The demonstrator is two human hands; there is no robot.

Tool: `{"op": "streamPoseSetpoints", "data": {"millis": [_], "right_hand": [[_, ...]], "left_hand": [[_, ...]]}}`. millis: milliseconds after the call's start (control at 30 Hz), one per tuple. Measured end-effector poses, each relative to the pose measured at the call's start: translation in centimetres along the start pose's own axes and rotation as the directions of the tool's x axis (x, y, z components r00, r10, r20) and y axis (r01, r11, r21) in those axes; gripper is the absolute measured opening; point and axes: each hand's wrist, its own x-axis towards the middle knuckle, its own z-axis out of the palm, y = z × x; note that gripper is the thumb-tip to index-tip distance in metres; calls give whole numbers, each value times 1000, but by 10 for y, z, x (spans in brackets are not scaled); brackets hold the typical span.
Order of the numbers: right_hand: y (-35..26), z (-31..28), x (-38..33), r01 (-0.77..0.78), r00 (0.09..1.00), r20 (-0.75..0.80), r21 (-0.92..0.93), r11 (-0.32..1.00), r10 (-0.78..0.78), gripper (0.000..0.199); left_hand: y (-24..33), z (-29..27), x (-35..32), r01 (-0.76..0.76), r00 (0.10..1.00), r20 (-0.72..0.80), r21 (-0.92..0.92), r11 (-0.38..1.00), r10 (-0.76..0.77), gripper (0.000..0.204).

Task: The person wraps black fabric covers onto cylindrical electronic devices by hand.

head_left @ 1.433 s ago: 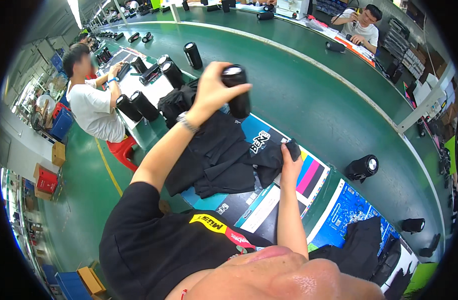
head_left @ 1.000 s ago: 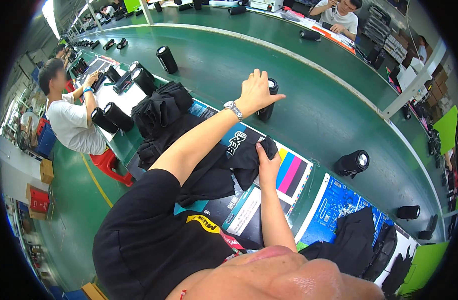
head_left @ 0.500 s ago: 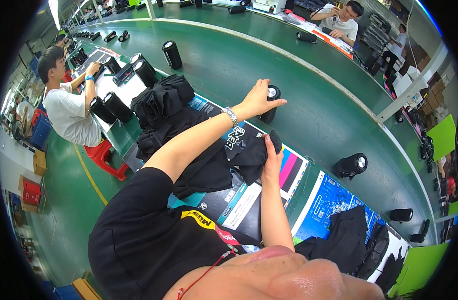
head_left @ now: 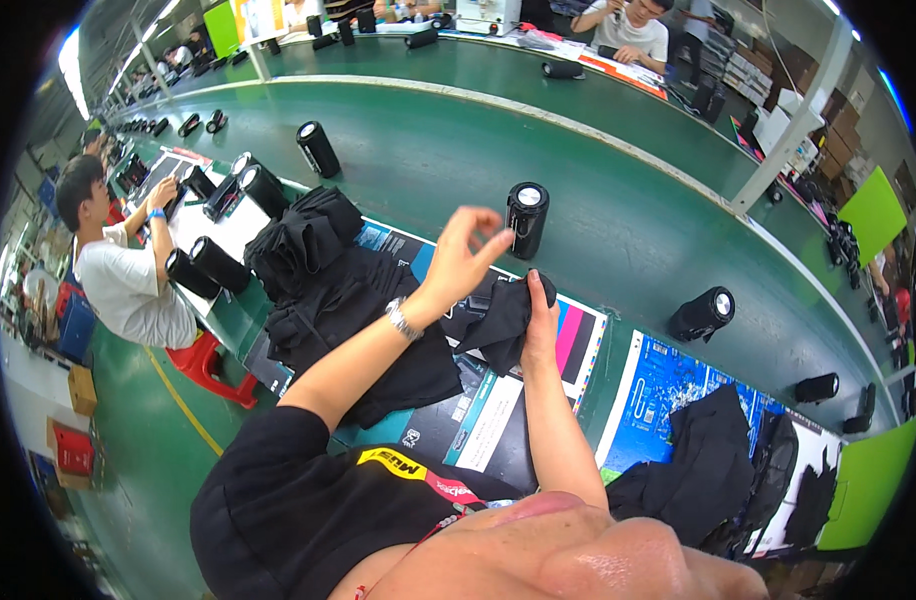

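My left hand (head_left: pixel 465 260), with a metal-banded watch on its wrist, is raised over the workbench with fingers apart and slightly blurred. It is empty, and its fingertips point at a black cylindrical speaker (head_left: pixel 528 222) standing upright on the green conveyor, silver round end up. In my right hand (head_left: pixel 541 322) is a black cloth pouch (head_left: pixel 500 325), gripped along its edge above the printed sheets. Left of it, a loose heap of black cloth (head_left: pixel 378 335) lies under my left forearm, and a thicker folded stack (head_left: pixel 303 240) rises behind.
More speakers stand on the conveyor, one at right (head_left: pixel 702 313) and one at left (head_left: pixel 318 149). Black cloth (head_left: pixel 713 440) covers part of a blue printed sheet (head_left: pixel 643 400). A co-worker (head_left: pixel 128 270) sits at left beside two speakers (head_left: pixel 208 266). A white rail (head_left: pixel 578 125) edges the conveyor.
My left hand has drawn back from the speaker toward me, leaving it upright on the conveyor. My right hand keeps hold of the pouch. The whole view has shifted a little.
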Motion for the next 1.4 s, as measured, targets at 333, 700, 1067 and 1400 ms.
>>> {"op": "streamPoseSetpoints", "data": {"millis": [333, 700, 1067, 1400], "right_hand": [[18, -6, 7, 172, 984, 82, -162, 972, -160, 31], [5, -13, -10, -288, 862, 457, 84, 954, 220, 44], [-15, -13, -6, -156, 884, 383, -304, 940, 270, 35], [-85, -11, -10, 202, 977, 127, -305, 931, -170, 15]], "left_hand": [[-22, -10, -55, 447, 802, 555, -313, 838, -220, 24], [-41, -28, -43, 705, 667, 682, -708, -42, -300, 26], [-29, -30, -40, 703, 709, 655, -688, 181, -262, 20], [-11, -11, -1, 703, 661, 730, -523, 483, -171, 19]]}}
